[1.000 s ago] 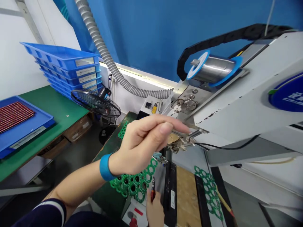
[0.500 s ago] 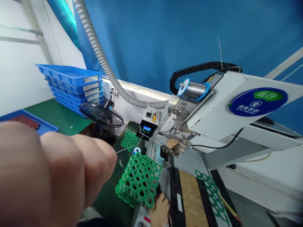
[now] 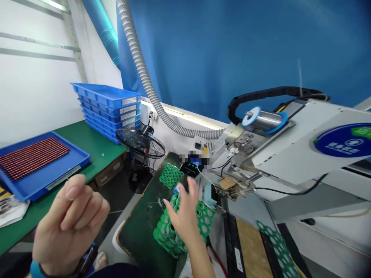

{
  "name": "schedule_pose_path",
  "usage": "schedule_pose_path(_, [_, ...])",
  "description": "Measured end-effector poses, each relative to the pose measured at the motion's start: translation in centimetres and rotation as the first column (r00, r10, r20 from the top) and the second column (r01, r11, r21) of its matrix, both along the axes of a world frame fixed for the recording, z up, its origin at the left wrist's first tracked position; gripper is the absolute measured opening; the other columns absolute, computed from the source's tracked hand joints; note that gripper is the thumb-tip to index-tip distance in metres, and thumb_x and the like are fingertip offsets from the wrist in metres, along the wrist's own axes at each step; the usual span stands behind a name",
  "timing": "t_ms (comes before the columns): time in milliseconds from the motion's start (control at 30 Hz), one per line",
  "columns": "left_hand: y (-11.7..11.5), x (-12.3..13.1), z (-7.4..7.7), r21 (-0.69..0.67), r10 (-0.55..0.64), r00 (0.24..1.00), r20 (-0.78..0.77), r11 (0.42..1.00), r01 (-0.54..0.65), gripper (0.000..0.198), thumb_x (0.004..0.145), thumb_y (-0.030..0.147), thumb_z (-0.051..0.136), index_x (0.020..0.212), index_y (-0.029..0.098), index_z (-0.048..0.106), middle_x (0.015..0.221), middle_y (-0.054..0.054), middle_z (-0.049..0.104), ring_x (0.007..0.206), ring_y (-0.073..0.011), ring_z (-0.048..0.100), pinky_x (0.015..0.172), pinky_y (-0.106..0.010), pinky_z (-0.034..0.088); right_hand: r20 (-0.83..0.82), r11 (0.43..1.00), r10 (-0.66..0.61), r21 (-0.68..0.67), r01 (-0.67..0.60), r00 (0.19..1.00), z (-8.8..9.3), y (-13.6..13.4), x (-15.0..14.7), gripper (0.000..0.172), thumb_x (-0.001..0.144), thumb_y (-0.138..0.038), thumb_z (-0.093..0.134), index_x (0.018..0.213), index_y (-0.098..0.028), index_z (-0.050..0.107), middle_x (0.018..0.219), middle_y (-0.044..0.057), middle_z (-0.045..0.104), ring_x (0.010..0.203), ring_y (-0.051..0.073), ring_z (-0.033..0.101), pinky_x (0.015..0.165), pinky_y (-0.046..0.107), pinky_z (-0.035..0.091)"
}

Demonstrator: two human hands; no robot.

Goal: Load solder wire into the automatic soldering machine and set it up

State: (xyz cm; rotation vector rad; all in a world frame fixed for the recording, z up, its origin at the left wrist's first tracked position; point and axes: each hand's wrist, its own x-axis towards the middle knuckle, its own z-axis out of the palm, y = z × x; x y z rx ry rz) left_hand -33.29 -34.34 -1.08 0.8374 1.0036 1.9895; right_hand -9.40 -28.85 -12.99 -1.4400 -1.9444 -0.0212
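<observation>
My left hand (image 3: 74, 222) is raised at the left, in front of the green side table. Its fingers are curled in and pressed together; what they hold, if anything, is hidden. My right hand (image 3: 185, 210) reaches over a stack of green panels with round holes (image 3: 166, 231), thumb and fingers spread with nothing seen between them. Whether it touches the stack I cannot tell. Beyond its fingertips are a small blue spool (image 3: 176, 189), partly covered, and a flat green holed panel (image 3: 171, 175) on the dark green bench (image 3: 139, 227).
To the right stands a white machine (image 3: 292, 150) with a wire reel (image 3: 266, 120). Its black-edged bed (image 3: 252, 247) lies below. A black fan (image 3: 140, 142), stacked blue trays (image 3: 107, 112) and a blue tray (image 3: 84, 156) with red-and-black rows are at the left.
My left hand has dropped away from close in front of the camera. My right hand has moved up from beside the stack to above it, its fingers spreading. The view has swung left.
</observation>
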Motion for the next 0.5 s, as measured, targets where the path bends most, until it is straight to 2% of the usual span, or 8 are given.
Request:
schedule_pose_path(33, [-0.3, -0.3, -0.1, 0.002, -0.054, 0.994, 0.095, 0.999, 0.054, 0.021, 0.079, 0.032, 0.055, 0.061, 0.026, 0.046, 0.038, 0.009, -0.003, 0.03, -0.0075, 0.001, 0.026, -0.026, 0.002, 0.001, 0.981, 0.138, -0.139, -0.137, 0.99, 0.5, 1.2, -1.7, 0.049, 0.084, -0.038, 0.052, 0.13, -0.027, 0.041, 0.147, 0.01, 0.022, 0.137, 0.03, 0.013, 0.106, 0.052, 0.023])
schedule_pose_path(100, [-0.9, -1.2, -0.3, 0.026, -0.086, 0.963, 0.257, 0.996, 0.082, 0.018, 0.076, 0.027, 0.057, 0.061, 0.026, 0.047, 0.038, 0.009, -0.004, 0.03, -0.0065, -0.001, 0.026, -0.025, 0.001, -0.16, 0.848, 0.369, -0.345, -0.402, 0.916, -0.1, 2.6, -5.0, 0.06, 0.078, -0.052, 0.056, 0.132, -0.029, 0.042, 0.147, 0.008, 0.026, 0.136, 0.028, 0.017, 0.107, 0.048, 0.023])
schedule_pose_path(200, [-1.2, -2.7, -1.1, 0.002, 0.009, 0.951, 0.309, 1.0, -0.01, 0.015, 0.077, 0.025, 0.057, 0.063, 0.025, 0.05, 0.038, 0.009, 0.001, 0.031, -0.0057, -0.002, 0.027, -0.023, 0.002, -0.532, 0.465, 0.6, -0.375, -0.802, 0.597, -3.1, 1.1, -10.0, 0.058, 0.084, -0.062, 0.035, 0.128, -0.026, 0.047, 0.13, 0.007, 0.051, 0.123, 0.021, 0.042, 0.105, 0.041, 0.026])
schedule_pose_path(267, [-0.9, -3.7, -2.1, -0.005, 0.051, 0.968, 0.245, 0.999, -0.052, 0.015, 0.079, 0.028, 0.056, 0.065, 0.024, 0.052, 0.037, 0.009, 0.008, 0.031, -0.0063, 0.003, 0.028, -0.023, 0.009, -0.724, 0.134, 0.57, -0.384, -0.914, 0.388, -5.3, -1.4, -13.0, 0.061, 0.09, -0.058, 0.016, 0.106, -0.024, 0.063, 0.091, 0.003, 0.067, 0.089, 0.015, 0.06, 0.089, 0.033, 0.04])
schedule_pose_path(300, [-0.7, -4.2, -2.9, 0.02, 0.092, 0.98, 0.175, 0.995, -0.097, 0.016, 0.08, 0.03, 0.056, 0.066, 0.024, 0.054, 0.036, 0.009, 0.012, 0.031, -0.0066, 0.007, 0.03, -0.023, 0.013, -0.789, 0.062, 0.485, -0.4, -0.914, 0.378, -6.2, -2.7, -14.1, 0.059, 0.088, -0.059, 0.023, 0.088, -0.02, 0.068, 0.067, 0.0, 0.063, 0.067, 0.013, 0.059, 0.072, 0.027, 0.044])
schedule_pose_path(400, [0.1, -5.9, -6.7, 0.02, 0.209, 0.933, -0.292, 0.977, -0.212, 0.017, 0.081, 0.037, 0.057, 0.075, 0.022, 0.063, 0.042, 0.006, 0.037, 0.037, -0.0078, 0.03, 0.04, -0.023, 0.027, -0.847, 0.276, 0.187, -0.441, -0.854, 0.498, -7.9, -5.5, -15.7, 0.052, 0.082, -0.058, 0.043, 0.05, -0.017, 0.047, 0.044, -0.005, 0.039, 0.043, 0.008, 0.038, 0.046, 0.02, 0.029])
schedule_pose_path(433, [0.2, -6.3, -8.4, -0.084, 0.127, 0.859, -0.496, 0.978, -0.193, 0.02, 0.082, 0.039, 0.055, 0.081, 0.022, 0.066, 0.051, 0.004, 0.048, 0.045, -0.0091, 0.04, 0.045, -0.023, 0.032, -0.851, 0.364, 0.114, -0.445, -0.819, 0.513, -8.1, -5.9, -15.8, 0.051, 0.082, -0.057, 0.044, 0.05, -0.018, 0.04, 0.045, -0.005, 0.037, 0.044, 0.007, 0.035, 0.045, 0.021, 0.026])
schedule_pose_path(500, [0.1, -6.3, -12.2, -0.394, -0.272, 0.69, -0.671, 0.919, -0.022, 0.033, 0.085, 0.045, 0.047, 0.097, 0.022, 0.067, 0.075, -0.002, 0.062, 0.068, -0.015, 0.054, 0.063, -0.026, 0.043, -0.866, 0.454, 0.048, -0.425, -0.783, 0.498, -8.0, -6.0, -15.5, 0.049, 0.082, -0.059, 0.043, 0.054, -0.019, 0.035, 0.051, -0.005, 0.035, 0.048, 0.008, 0.032, 0.047, 0.022, 0.025])
